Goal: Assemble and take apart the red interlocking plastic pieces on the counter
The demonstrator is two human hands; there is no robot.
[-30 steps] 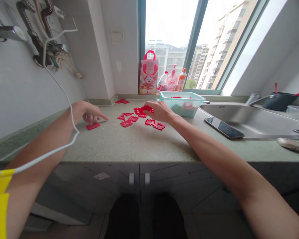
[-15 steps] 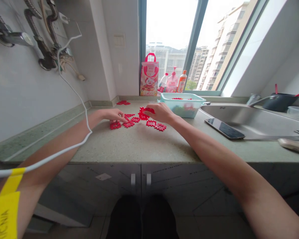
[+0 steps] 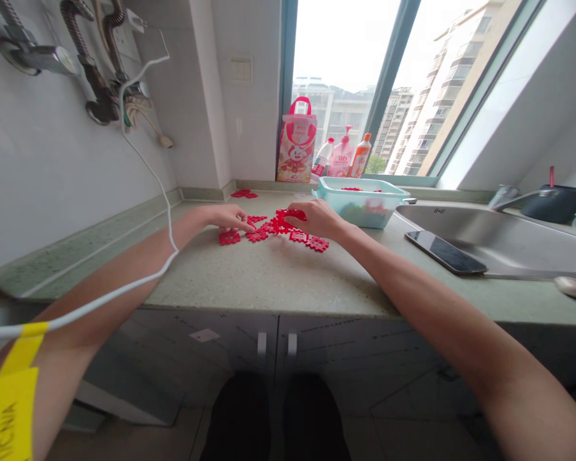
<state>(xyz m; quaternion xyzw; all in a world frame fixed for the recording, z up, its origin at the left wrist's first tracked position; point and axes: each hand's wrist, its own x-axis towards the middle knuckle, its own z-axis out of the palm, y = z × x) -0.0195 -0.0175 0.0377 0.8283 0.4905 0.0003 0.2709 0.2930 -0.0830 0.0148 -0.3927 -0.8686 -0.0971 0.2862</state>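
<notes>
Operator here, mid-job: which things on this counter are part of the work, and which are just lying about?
Part of the work:
left hand, beside the red lattice pieces
right hand, holding some of them
teal plastic tub, more pieces inside

Lying about:
smartphone
steel sink
gift bag
windowsill bottles

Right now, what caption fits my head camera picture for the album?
The left hand and right hand touch red lattice pieces on a speckled counter.

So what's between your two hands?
In the head view, red lattice pieces lie on the counter between the left hand and the right hand.
</notes>
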